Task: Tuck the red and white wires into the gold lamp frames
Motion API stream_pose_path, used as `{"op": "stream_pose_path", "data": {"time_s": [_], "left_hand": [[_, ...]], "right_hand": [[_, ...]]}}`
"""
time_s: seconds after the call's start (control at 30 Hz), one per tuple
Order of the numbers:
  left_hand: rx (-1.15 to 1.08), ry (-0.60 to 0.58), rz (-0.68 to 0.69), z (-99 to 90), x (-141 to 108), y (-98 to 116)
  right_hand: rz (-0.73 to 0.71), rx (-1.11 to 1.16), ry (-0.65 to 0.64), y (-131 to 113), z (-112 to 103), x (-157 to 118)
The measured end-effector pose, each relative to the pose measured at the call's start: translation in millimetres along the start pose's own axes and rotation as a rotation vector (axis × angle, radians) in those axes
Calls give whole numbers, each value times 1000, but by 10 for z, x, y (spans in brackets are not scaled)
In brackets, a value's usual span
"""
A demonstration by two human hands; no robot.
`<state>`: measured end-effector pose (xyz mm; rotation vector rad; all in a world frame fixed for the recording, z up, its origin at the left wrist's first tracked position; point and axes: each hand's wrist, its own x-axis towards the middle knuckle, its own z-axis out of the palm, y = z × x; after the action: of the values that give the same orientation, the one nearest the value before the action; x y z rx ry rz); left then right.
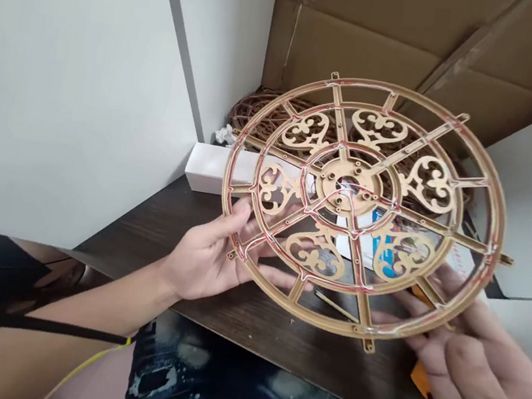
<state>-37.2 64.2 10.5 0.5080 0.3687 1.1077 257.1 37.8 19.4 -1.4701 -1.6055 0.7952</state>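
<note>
A gold wheel-shaped openwork frame (pixel 324 242), with spokes and heart-shaped scrolls, is held up tilted before me. Red and clear wires run along its rings and spokes, with loose ends at the hub. My left hand (pixel 211 254) grips its left rim, thumb in front and fingers behind. My right hand (pixel 474 374) is at the lower right rim, fingers partly hidden behind it. An orange corded tool (pixel 421 380) shows beside and behind the right fingers; I cannot tell whether they grip it too. Its kind is mostly hidden.
Behind the frame on the dark wooden table (pixel 144 222) are a white box (pixel 206 168), crumpled white material (pixel 225 134), a blue-and-white packet (pixel 356 245) and a pile of reddish-brown frames (pixel 259 109). A thin yellowish stick (pixel 336 306) lies below. Cardboard (pixel 361 48) and white panels enclose the space.
</note>
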Motion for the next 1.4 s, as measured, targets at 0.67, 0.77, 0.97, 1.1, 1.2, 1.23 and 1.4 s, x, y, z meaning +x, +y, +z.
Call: {"op": "stream_pose_path", "data": {"time_s": [0.67, 0.77, 0.97, 1.1, 1.2, 1.23, 1.4], "left_hand": [[713, 473, 176, 101, -337, -366], [791, 505, 177, 98, -344, -392], [818, 525, 185, 133, -328, -371], [793, 527, 197, 142, -314, -362], [773, 517, 215, 144, -309, -363], [766, 512, 211, 144, -309, -363], [768, 509, 209, 110, -322, -365]], "right_hand": [[106, 271, -19, 310, 402, -155], [136, 321, 38, 346, 395, -241], [194, 343, 19, 340, 377, -310], [136, 323, 110, 321, 431, -290], [106, 318, 135, 338, 461, -267], [101, 322, 126, 344, 461, -257], [79, 309, 88, 325, 424, -208]]}}
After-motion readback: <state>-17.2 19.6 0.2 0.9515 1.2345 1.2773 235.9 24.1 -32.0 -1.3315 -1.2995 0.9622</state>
